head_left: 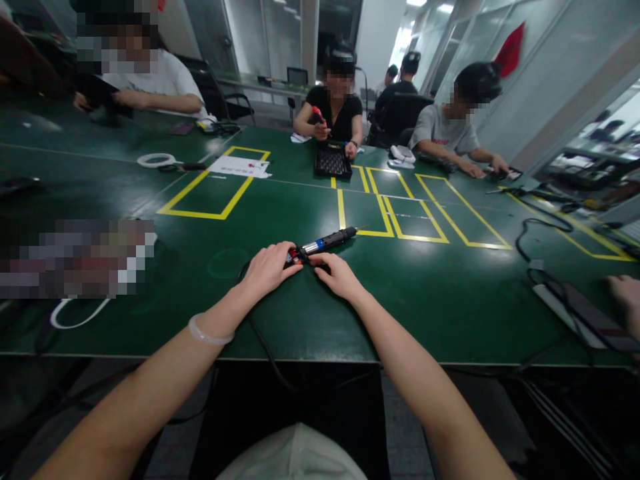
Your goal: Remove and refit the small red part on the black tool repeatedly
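An electric screwdriver [327, 242] with a black, silver and blue body lies aslant on the green table, its thin bit pointing away to the right. My left hand [270, 267] is closed over its rear end, near the cord. At the screwdriver's near side, my right hand [337, 272] has its fingers bent against the rear part of the body. Some small red and orange parts show between the hands, too small to make out. A black cord [265, 347] runs from under my left hand over the table's front edge.
Yellow tape outlines [420, 239] mark the green table [430, 293]. Across it, a person holds a red-and-black tool [319, 117] over a black tray of small parts [333, 162]. White paper [237, 167] lies left of that. Cables and a grey flat case [575, 313] lie at right.
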Action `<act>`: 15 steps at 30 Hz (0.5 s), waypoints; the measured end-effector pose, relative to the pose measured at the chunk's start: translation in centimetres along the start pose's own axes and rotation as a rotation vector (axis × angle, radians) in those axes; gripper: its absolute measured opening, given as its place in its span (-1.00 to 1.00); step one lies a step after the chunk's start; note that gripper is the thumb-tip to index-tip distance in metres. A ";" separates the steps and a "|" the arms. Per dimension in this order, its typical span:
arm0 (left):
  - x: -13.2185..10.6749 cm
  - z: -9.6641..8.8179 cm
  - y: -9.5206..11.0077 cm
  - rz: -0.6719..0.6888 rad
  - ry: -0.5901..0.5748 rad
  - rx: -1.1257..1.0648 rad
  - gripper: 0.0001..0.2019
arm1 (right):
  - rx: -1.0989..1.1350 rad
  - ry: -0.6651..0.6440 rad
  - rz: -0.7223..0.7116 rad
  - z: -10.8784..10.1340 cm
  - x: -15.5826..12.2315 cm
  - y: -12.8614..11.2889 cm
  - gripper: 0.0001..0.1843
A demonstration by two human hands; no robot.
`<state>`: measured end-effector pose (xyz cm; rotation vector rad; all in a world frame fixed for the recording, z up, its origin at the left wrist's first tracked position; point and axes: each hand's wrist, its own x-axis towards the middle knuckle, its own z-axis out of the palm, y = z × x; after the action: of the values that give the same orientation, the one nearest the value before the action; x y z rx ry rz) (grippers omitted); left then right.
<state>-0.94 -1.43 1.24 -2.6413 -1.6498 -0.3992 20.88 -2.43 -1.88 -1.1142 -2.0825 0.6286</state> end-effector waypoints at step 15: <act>0.4 -0.1 -0.5 -0.046 -0.009 -0.022 -0.58 | 0.051 0.026 0.005 0.0 -0.1 0.2 -0.66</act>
<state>-1.26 -0.90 1.33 -2.6288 -1.7218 -0.4098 21.00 -2.37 -2.07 -1.0939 -2.0310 0.6633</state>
